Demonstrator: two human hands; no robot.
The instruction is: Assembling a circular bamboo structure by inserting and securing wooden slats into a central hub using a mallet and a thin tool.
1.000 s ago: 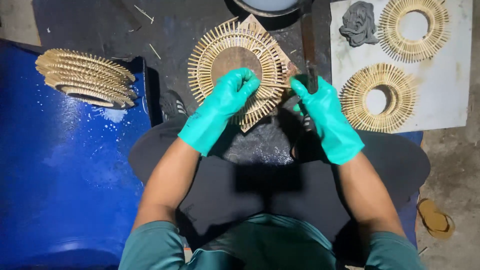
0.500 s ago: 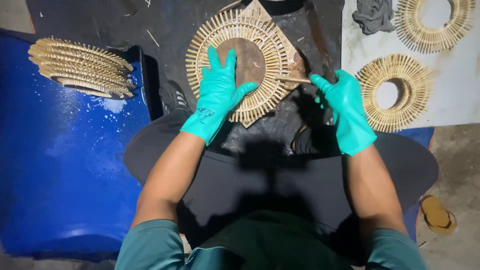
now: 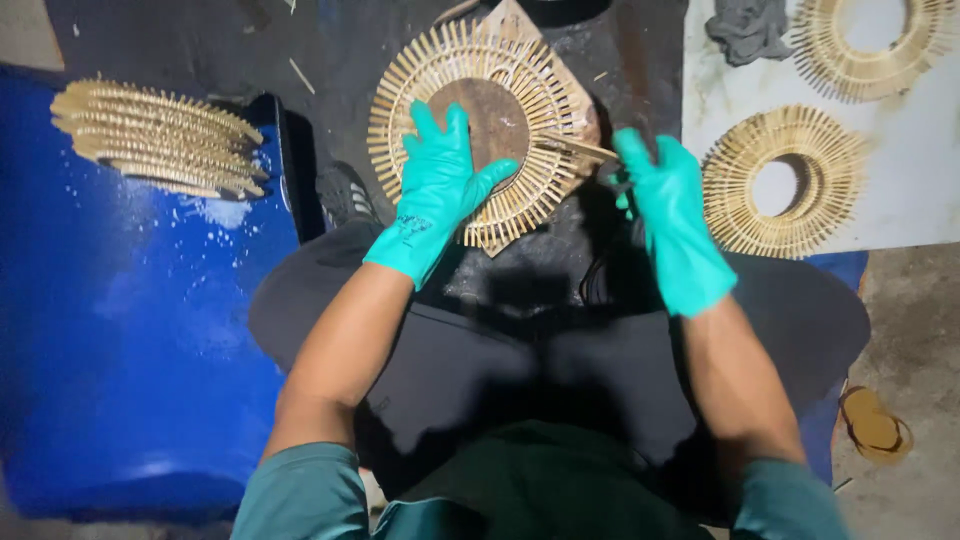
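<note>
Head view, the only one. We see the left hand in a teal glove, fingers spread flat, pressing down on the near-left part of a round ring of bamboo sticks. The ring lies flat on a tilted square board, with a brown disc in its centre just ahead and right of the left fingertips.

The right hand, also gloved, sits to the right of the ring, fingers partly curled; it seems to pinch the near end of a single thin stick, though the grip itself is in shadow and we cannot tell it firmly. That stick's long axis runs left-right, slightly tilted, from the right hand in toward the ring's right rim, along a spoke direction. The right hand is the nearer one to it; the left is across the ring.

Room: right of the right hand, a white sheet carries two more finished rings, nearest one just beside the hand, far one beyond it, plus a grey rag. Well left of the left hand, a stack of rings rests on a blue surface. Behind both hands are the person's dark lap and knees. A sandal lies on the floor, back right.
</note>
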